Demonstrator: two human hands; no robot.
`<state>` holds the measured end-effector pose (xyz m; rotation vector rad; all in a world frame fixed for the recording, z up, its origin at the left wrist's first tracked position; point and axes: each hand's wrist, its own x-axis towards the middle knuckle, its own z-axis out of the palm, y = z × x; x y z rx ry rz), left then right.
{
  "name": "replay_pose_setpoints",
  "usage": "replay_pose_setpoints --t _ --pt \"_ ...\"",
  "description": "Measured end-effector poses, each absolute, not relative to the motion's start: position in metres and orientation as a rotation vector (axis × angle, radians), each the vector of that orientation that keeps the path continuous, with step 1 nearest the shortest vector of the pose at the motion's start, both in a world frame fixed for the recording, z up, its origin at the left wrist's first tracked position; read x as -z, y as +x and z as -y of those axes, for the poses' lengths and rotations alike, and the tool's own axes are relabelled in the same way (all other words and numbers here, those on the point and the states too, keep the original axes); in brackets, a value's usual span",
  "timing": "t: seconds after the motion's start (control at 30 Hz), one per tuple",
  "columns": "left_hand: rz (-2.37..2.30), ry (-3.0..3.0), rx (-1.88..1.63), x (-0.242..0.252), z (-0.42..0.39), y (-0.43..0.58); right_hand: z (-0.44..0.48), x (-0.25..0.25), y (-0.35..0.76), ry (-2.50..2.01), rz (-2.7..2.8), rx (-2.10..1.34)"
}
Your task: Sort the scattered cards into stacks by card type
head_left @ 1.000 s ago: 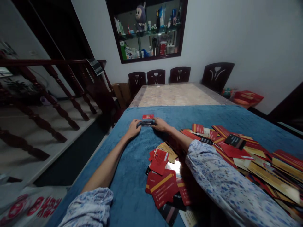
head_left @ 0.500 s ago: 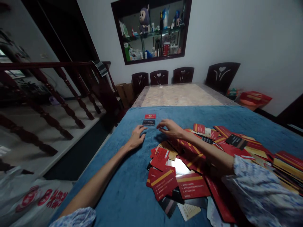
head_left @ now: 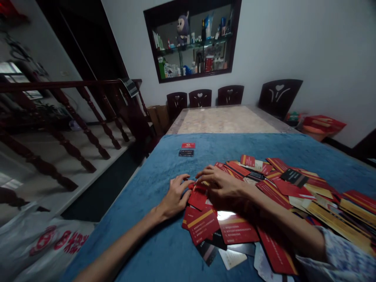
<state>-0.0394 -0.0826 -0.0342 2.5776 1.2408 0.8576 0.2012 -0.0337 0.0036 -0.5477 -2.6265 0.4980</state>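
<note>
A red card (head_left: 188, 145) and a black card (head_left: 186, 153) lie apart; heaped cards (head_left: 239, 228) remain. My left hand (head_left: 177, 197) and right hand (head_left: 221, 183) curve there; whether pinching, I cannot tell.

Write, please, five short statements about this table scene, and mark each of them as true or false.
1. The left hand and the right hand are both at the near pile of cards. True.
2. The blue cloth covers the whole table. False: the far part of the table shows its pale top.
3. A single red card lies just beyond a black card, away from the piles. True.
4. The purple toy is on the lower shelf. False: the toy is on the upper shelf.
5. The right hand is holding the white plastic bag. False: the bag is at the lower left, away from both hands.
</note>
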Motion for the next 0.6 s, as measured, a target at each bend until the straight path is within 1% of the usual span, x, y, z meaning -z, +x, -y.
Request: replay_pose_setpoints --t 0.17,0.27,0.6 --pt "-1.182 2.587 -0.992 0.041 0.090 -0.036 0.044 -0.001 0.199 -0.511 2.714 -0.495" --pt "-1.155 2.577 -1.011 0.039 0.091 -0.037 0.045 0.004 0.197 -0.520 2.715 -0.498" --pt "-1.056 2.598 -0.849 0.029 0.099 -0.035 0.040 0.014 0.200 -0.561 2.674 -0.464"
